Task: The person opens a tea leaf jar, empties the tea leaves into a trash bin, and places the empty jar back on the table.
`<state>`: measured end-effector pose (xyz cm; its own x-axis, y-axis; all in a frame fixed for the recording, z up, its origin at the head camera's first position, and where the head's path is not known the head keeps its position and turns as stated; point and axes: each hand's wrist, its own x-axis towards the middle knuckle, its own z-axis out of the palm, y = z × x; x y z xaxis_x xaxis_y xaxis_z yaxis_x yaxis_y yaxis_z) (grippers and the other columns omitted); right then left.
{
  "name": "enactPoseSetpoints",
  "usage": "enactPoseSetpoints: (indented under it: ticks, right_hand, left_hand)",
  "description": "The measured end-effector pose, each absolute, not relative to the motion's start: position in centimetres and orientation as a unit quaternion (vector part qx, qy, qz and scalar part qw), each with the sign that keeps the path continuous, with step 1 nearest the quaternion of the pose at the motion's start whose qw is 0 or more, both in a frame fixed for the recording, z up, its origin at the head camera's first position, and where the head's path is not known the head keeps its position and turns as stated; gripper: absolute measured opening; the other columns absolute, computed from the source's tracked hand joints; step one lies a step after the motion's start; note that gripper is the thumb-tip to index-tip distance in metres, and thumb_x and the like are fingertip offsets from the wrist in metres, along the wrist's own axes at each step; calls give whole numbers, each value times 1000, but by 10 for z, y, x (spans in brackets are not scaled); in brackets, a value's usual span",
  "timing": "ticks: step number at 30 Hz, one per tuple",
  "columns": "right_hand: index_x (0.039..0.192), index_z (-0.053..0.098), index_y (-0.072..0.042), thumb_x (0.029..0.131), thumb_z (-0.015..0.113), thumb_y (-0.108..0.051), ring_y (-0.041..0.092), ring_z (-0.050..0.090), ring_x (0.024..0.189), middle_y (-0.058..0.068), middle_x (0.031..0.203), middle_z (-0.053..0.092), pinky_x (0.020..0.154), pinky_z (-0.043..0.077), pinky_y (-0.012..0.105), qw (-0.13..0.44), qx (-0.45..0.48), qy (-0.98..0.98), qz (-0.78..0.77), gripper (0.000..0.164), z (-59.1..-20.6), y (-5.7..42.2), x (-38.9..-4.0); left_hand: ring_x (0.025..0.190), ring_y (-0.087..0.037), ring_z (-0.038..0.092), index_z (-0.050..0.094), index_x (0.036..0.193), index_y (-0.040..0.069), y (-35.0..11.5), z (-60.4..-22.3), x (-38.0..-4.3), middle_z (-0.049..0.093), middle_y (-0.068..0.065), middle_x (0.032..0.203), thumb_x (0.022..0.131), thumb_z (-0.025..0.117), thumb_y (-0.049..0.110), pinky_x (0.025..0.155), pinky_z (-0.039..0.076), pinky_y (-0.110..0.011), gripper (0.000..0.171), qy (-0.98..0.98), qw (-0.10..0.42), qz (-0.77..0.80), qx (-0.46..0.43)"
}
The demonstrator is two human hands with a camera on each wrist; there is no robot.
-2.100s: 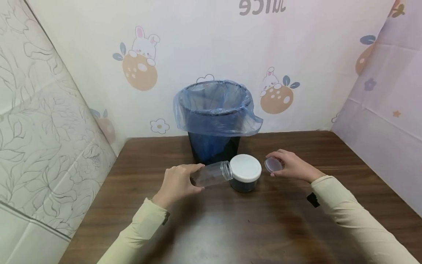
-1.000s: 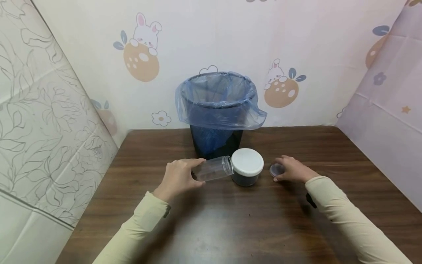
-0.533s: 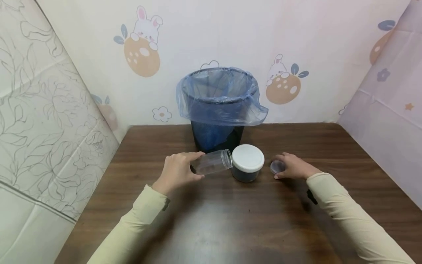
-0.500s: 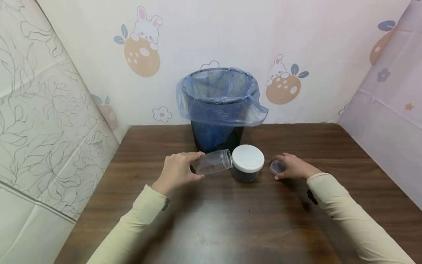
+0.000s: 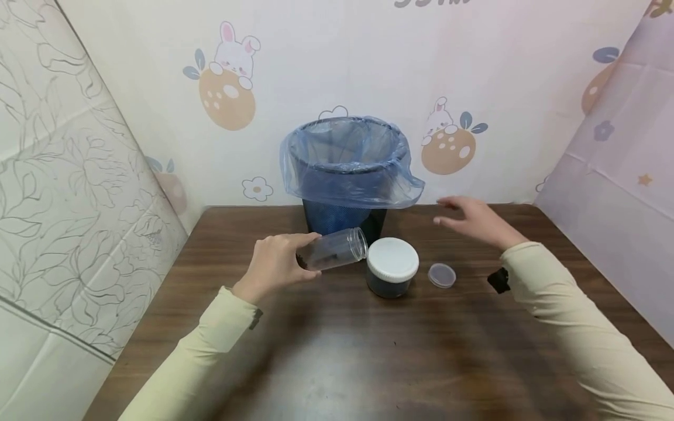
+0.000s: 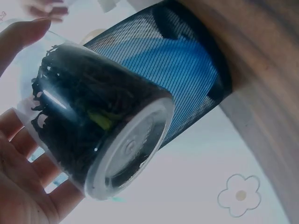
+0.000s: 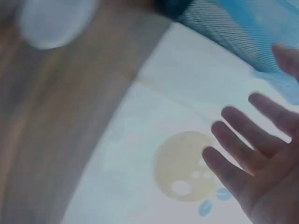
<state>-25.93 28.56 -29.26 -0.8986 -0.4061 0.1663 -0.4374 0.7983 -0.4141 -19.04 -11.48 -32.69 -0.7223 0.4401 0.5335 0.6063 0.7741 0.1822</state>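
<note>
My left hand [image 5: 275,262] grips a clear plastic jar [image 5: 337,248] around its base end. The jar is tilted, its uncovered mouth pointing right and slightly up. In the left wrist view, dark, dried leaf-like pieces [image 6: 88,98] fill much of the jar's bottom part. My right hand [image 5: 476,221] is raised with fingers apart, holding nothing, behind and right of a small clear lid [image 5: 442,275] on the table. Between the hands stands a squat jar [image 5: 389,286] with a white ribbed lid [image 5: 393,258]; its contents look dark.
A black mesh bin [image 5: 342,217] with a blue plastic liner [image 5: 350,187] stands behind the jars at the back of the brown wooden table [image 5: 337,362]. Its liner overhangs the rim. Printed cloth [image 5: 337,58] hangs behind the table, with panels left and right.
My right hand has set the clear lid on the table, let go, and risen up and away from it. My left hand, still holding the jar, has shifted slightly left.
</note>
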Motion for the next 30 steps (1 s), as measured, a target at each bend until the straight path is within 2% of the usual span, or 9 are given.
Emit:
enactPoseSetpoints:
  ticks: [5, 11, 15, 19, 25, 30]
  right_hand:
    - [132, 47, 7, 97, 54, -31, 43, 45, 121, 30, 129, 51, 100, 34, 55, 52, 179, -940, 287, 52, -259, 266, -264]
    - [138, 41, 4, 100, 45, -38, 42, 44, 123, 28, 132, 49, 99, 35, 54, 64, 160, -926, 337, 57, -238, 241, -271]
    - [143, 33, 4, 100, 40, -40, 41, 39, 128, 28, 138, 42, 103, 30, 54, 71, 151, -920, 356, 62, -229, 228, -281]
    - [149, 20, 0, 100, 36, -46, 39, 29, 136, 27, 147, 31, 107, 24, 54, 48, 127, -918, 372, 69, -221, 220, -291]
    - [151, 11, -1, 100, 32, -46, 37, 22, 139, 25, 152, 22, 110, 20, 51, 35, 111, -908, 403, 71, -219, 211, -300]
    - [152, 8, -1, 101, 31, -45, 34, 18, 141, 23, 154, 16, 111, 18, 48, 22, 115, -899, 422, 71, -220, 204, -304]
  left_hand:
    - [71, -17, 65, 70, 112, 22, -117, -310, -195, 72, 3, 95, 59, 87, 37, 46, 45, -37, 57, -911, 245, -170, -285]
    - [69, -20, 65, 70, 113, 22, -120, -288, -199, 72, 2, 95, 61, 86, 40, 47, 45, -40, 57, -911, 257, -160, -279]
    - [70, -20, 65, 70, 114, 22, -121, -272, -202, 72, 1, 94, 61, 85, 41, 47, 45, -41, 58, -912, 262, -151, -278]
    - [69, -21, 64, 68, 116, 20, -123, -253, -207, 72, -4, 90, 63, 86, 41, 46, 45, -39, 60, -916, 251, -158, -270]
    - [82, -22, 67, 65, 122, 19, -125, -225, -220, 72, -8, 94, 66, 84, 42, 59, 49, -41, 63, -927, 226, -163, -251]
    - [87, -20, 66, 63, 126, 17, -128, -205, -232, 71, -3, 103, 67, 83, 41, 65, 48, -40, 67, -935, 221, -149, -232]
